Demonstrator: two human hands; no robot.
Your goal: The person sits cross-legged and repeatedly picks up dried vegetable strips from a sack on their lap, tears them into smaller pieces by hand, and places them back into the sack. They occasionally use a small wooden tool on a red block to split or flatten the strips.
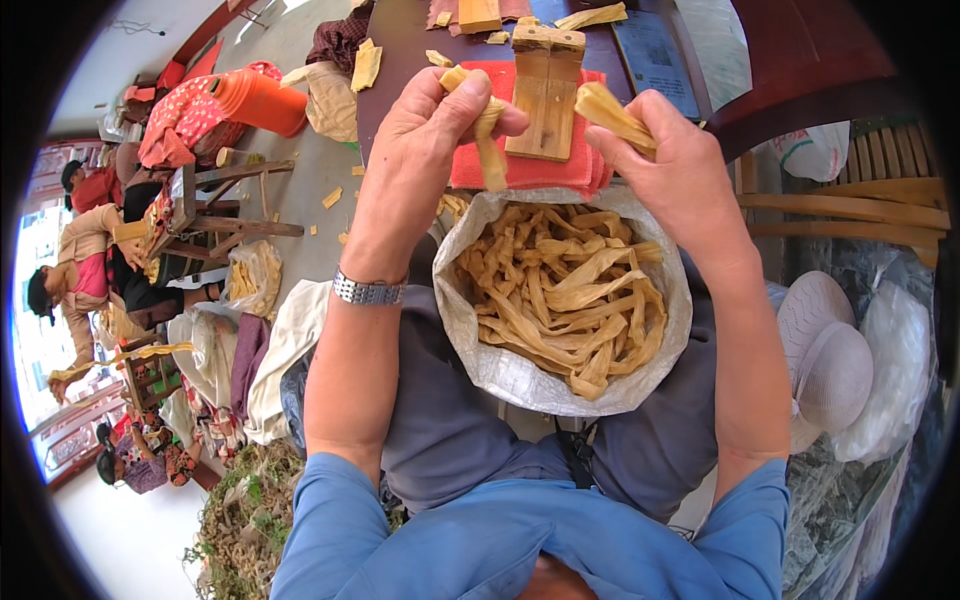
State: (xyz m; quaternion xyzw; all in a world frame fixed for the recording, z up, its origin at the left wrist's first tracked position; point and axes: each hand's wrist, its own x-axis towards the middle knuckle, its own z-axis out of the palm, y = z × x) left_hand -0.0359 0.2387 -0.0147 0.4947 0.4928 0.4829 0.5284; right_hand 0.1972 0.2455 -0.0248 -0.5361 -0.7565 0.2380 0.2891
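Between the thumb and fingers of my left hand [424, 142] is a pale yellow flat strip [492, 157], bent and hanging down, apparently dried plant material. My right hand [671, 161] grips a folded bundle [609, 112] of similar material, its thick end pointing up and left. The two pieces are apart. Between my hands, a wooden jig [541, 124] with a raised block at its far end lies on a red towel [480, 174]. Below them, a white woven plastic sack [577, 403] with a rolled rim stands between my legs, holding many tangled yellow strips [562, 292].
The dark table [409, 45] bears yellow scraps and a blue printed sheet [652, 64]. At right are a wooden slatted chair [847, 206] and a pale hat [832, 367]. A wooden stool [225, 199], an orange bucket [262, 101] and several people [82, 270] are at left.
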